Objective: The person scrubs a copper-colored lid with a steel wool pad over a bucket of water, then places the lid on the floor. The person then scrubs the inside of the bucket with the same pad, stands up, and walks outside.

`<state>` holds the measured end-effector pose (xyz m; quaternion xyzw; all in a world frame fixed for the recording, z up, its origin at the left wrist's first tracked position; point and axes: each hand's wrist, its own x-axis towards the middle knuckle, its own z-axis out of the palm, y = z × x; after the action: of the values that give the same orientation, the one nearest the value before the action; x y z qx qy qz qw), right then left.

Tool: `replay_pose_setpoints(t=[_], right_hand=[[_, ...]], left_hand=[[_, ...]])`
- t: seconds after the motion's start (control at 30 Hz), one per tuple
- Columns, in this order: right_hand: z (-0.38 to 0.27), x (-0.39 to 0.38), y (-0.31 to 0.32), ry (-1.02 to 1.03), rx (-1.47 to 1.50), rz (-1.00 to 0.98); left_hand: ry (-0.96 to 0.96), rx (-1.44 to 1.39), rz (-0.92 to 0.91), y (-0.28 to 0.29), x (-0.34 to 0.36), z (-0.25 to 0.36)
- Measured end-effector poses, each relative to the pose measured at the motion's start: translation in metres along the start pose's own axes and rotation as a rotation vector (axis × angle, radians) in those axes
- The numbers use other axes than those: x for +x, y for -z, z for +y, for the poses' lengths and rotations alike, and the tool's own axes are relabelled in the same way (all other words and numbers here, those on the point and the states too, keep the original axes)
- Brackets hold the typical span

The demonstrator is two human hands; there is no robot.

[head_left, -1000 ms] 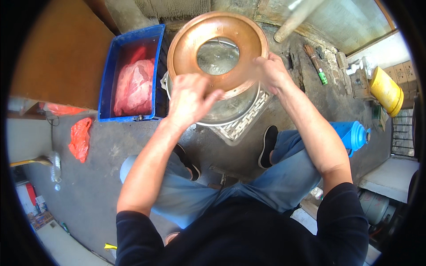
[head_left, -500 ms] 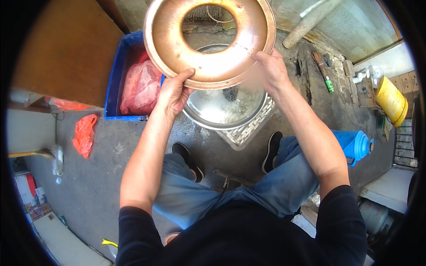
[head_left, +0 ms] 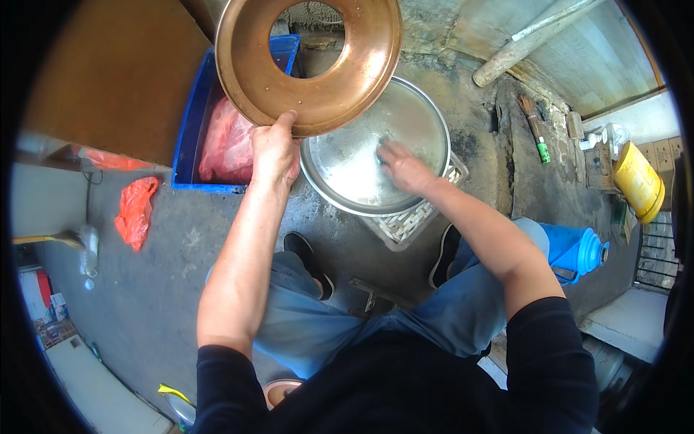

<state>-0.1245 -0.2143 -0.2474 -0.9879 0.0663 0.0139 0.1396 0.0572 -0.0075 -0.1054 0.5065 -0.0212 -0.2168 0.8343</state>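
Compared with half a second ago, the right hand [head_left: 407, 170] has left the rim and reached down over the metal basin [head_left: 332, 163], while the copper-coloured ring [head_left: 318, 94] has swung a little leftward. Only the left hand [head_left: 276, 148] grasps it now, thumb on the near lip, holding it up between the blue tub [head_left: 210, 188] and the basin, partly over both. Blur hides whether the right fingers clasp anything. Stiff and probably light for its breadth, the ring could turn slippery if wet; its raised outer lip, taken at opposite sides, looks the surest hold. Its dished face is smooth, dully glossy; the basin is round, silvery, set on a latticed white plastic crate [head_left: 405, 226]
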Motion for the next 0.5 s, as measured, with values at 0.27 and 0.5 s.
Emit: replay_pose_setpoints(t=[0.27, 0.5], right_hand=[[0.0, 0.04, 0.084, -0.28, 0.467, 0.402], [-0.081, 0.041, 0.147, 0.286, 0.31, 0.601]], left_hand=[[0.023, -0.052, 0.013, -0.006, -0.005, 0.003], [0.198, -0.183, -0.044, -0.027, -0.005, 0.002]])
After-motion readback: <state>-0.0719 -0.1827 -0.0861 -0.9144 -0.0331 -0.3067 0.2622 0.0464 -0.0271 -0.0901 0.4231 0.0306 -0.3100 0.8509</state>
